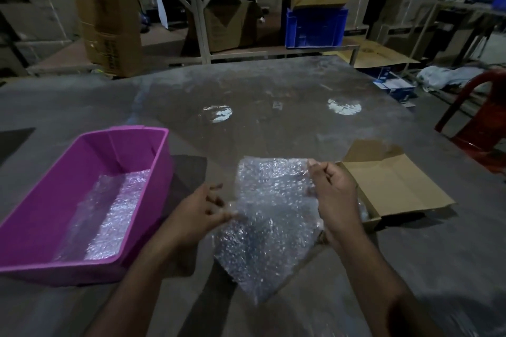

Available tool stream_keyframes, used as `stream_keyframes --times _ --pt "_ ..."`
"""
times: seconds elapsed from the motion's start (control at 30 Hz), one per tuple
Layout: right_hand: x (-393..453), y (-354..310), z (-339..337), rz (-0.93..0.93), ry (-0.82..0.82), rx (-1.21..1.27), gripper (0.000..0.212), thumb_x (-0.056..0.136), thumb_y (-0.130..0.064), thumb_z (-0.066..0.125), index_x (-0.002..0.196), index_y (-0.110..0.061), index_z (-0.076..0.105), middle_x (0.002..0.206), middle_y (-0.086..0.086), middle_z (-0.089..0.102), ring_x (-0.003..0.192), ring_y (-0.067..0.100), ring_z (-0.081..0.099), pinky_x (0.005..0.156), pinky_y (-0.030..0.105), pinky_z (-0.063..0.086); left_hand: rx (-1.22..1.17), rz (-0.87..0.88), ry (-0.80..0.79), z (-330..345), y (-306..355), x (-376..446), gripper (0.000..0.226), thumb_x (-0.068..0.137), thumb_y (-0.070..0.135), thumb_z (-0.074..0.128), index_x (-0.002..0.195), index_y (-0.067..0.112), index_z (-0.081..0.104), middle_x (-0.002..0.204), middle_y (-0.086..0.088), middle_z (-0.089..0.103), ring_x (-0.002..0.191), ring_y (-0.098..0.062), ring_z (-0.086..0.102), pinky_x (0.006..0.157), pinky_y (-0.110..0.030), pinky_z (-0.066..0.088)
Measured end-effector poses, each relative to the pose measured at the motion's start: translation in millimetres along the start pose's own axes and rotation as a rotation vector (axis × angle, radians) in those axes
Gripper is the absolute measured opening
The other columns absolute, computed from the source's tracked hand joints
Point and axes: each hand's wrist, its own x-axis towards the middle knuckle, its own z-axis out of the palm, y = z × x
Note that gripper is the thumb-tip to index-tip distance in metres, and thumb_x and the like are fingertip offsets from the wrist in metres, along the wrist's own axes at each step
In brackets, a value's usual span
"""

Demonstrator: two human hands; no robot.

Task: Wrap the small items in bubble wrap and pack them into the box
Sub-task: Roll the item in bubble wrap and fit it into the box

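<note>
A bubble wrap sheet (269, 210) is pinched at nine o'clock by the left hand (204, 209) and gripped at two o'clock by the right hand (335, 194), beside the cardboard box (391, 186).

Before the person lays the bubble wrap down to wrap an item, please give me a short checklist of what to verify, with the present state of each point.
1. Left hand pinches the bubble wrap sheet at its left edge: ok.
2. Right hand grips the sheet's upper right corner: ok.
3. Sheet is spread open, not bunched: ok.
4. A small item is ready to wrap: cannot tell, none shows.
5. Cardboard box is open, at the right of the sheet: ok.
6. Spare wrap lies in the purple bin: ok.
</note>
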Motion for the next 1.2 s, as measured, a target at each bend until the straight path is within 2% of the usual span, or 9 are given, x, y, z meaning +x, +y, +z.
stream_keyframes --times 0.13,0.3,0.4,0.53,0.67,0.93,1.03,1.1,1.2 --pt "6 -8 1 -0.024 -0.040 0.001 0.036 0.097 -0.039 0.062 0.077 -0.009 0.064 0.066 0.010 0.055 0.066 0.018 0.046 0.067 0.037 0.042 -0.063 0.151 0.105 8 7 9 0.120 0.061 0.059 0.090 0.158 0.039 0.021 0.153 0.014 0.041 0.138 0.000 0.041 0.110 -0.028 0.037" --pt "10 -10 2 0.080 -0.116 0.111 0.038 0.095 -0.040 0.064 0.076 -0.008 0.067 0.067 0.003 0.061 0.064 0.021 0.054 0.070 0.039 0.049 -0.201 0.318 0.096 16 29 13 0.076 0.074 0.039 0.086 0.141 0.040 0.052 0.135 0.017 0.061 0.131 0.001 0.052 0.115 -0.037 0.039" --pt "11 -7 1 0.207 -0.199 0.275 0.043 0.085 -0.044 0.073 0.102 -0.004 0.072 0.102 0.018 0.075 0.101 0.039 0.070 0.094 0.054 0.054 -0.265 0.314 0.081 20 39 15 0.045 0.078 0.028 0.084 0.120 0.028 0.070 0.121 0.011 0.072 0.119 -0.008 0.064 0.111 -0.043 0.046" --pt "10 -4 -3 0.161 -0.186 0.284 0.051 0.065 -0.030 0.086 0.104 -0.008 0.063 0.097 0.013 0.071 0.090 0.030 0.065 0.083 0.042 0.057 -0.435 0.286 0.055 20 41 19 0.021 0.083 0.013 0.080 0.103 0.015 0.075 0.104 -0.004 0.077 0.098 -0.020 0.072 0.093 -0.044 0.057" --pt "11 1 -9 0.103 -0.143 0.155 0.052 0.069 -0.009 0.085 0.112 -0.017 0.058 0.092 0.005 0.063 0.088 0.013 0.061 0.075 0.022 0.054 -0.673 0.225 0.013 10 41 28 0.019 0.076 0.026 0.086 0.084 0.019 0.071 0.092 -0.011 0.068 0.082 -0.023 0.062 0.079 -0.038 0.050" --pt "4 -12 -8 0.028 -0.312 0.035 0.032 0.079 -0.012 0.082 0.106 -0.014 0.066 0.090 -0.002 0.075 0.087 0.015 0.072 0.083 0.034 0.058 -0.695 0.317 0.013 15 62 25 0.024 0.084 0.011 0.075 0.082 0.009 0.051 0.080 -0.005 0.060 0.067 -0.010 0.058 0.059 -0.022 0.050" --pt "8 -14 -5 -0.007 -0.244 0.026 0.018 0.083 -0.016 0.080 0.098 -0.017 0.070 0.082 0.004 0.069 0.081 0.026 0.065 0.083 0.043 0.055 -0.675 0.317 -0.036 14 62 23 0.031 0.082 0.011 0.080 0.100 0.004 0.056 0.092 -0.009 0.068 0.081 -0.017 0.067 0.070 -0.027 0.057" --pt "11 -18 -2 -0.004 -0.180 0.074 0.008 0.087 -0.014 0.076 0.088 -0.017 0.069 0.070 -0.004 0.062 0.071 0.016 0.058 0.075 0.037 0.050 -0.689 0.276 -0.075 11 61 21 0.039 0.080 0.010 0.078 0.116 0.004 0.061 0.106 -0.011 0.074 0.096 -0.023 0.072 0.081 -0.033 0.061" --pt "16 -27 0 0.000 -0.121 0.083 0.009 0.093 -0.022 0.070 0.085 -0.018 0.067 0.071 -0.010 0.068 0.069 0.005 0.061 0.071 0.031 0.050 -0.666 0.269 -0.034 7 67 22 0.020 0.080 0.012 0.073 0.099 0.008 0.067 0.087 -0.006 0.074 0.079 -0.018 0.070 0.068 -0.031 0.062"
